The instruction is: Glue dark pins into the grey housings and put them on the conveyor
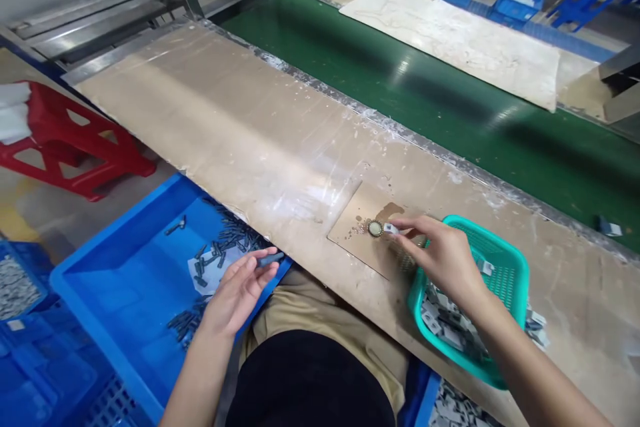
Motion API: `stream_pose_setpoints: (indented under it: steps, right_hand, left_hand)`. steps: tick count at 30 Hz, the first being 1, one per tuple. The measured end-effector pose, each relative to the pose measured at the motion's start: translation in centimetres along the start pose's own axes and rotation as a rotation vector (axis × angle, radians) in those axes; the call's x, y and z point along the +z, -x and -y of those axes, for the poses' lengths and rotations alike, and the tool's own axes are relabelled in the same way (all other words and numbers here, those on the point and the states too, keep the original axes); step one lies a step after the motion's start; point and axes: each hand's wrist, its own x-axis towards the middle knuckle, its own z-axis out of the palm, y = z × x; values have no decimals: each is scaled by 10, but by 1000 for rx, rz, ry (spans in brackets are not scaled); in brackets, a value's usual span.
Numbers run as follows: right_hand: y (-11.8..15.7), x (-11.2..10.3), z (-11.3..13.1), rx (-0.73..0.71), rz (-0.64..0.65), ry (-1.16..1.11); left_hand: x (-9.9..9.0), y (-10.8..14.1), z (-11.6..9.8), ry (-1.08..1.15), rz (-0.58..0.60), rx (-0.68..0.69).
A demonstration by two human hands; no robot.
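Observation:
My left hand (239, 288) is closed on a small dark plastic piece (271, 259), just above the near edge of the table. Below it, a blue bin (125, 280) holds many dark pieces of the same sort. Between the fingertips of my right hand (443, 250) is a small white and grey plastic part (391, 228). That part is held beside a small round cap-like dish (375, 228), whose contents are too small to make out. Under the dish lies a brown board (350, 230) with wet spots on it.
A green basket (523, 280) of white and grey parts stands at right, several parts lying beside it. Beyond the table (225, 120) runs a green conveyor belt (320, 47). A red stool (75, 147) stands at left; another blue bin (427, 400) is below the table.

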Motion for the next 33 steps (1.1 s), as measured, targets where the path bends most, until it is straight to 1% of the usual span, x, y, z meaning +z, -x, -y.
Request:
stream_pose_setpoints:
  steps: [2,5,8,10,12,14,16,19,20,22,24,27,33]
  right_hand:
    - [-5,7,-2,-108,17,136]
    - [-11,17,-8,-175,45,214]
    - [-13,25,-12,-175,55,236]
    - [-13,26,-10,-155,71,227]
    - [-12,23,-6,-115,73,188]
    - [-8,17,2,-30,53,98]
    - [-3,9,11,114,37,-87]
    - [6,0,22,343,38,-436]
    - [9,-3,24,398,37,-522]
    - [16,-5,28,466,33,-623]
    - [23,-7,31,489,33,-671]
    - [31,-6,37,480,41,-704]
    - [35,-3,48,438,58,-679]
  left_hand:
    - [7,1,4,-7,67,-9]
    - [20,2,8,-87,148,19]
    - [35,3,12,-121,132,103]
    - [44,2,16,-109,116,112]
    - [52,1,21,-88,128,64]
    - [61,-1,28,-65,154,6]
    - [70,-2,35,-50,176,-20]
    - [85,-2,43,-55,204,-17]
    - [90,-2,45,-58,217,-14]
    - [99,0,48,-60,252,-9]
    - [106,1,49,-52,295,5]
    - [113,4,50,-42,334,31]
    - [118,10,50,-119,373,50]
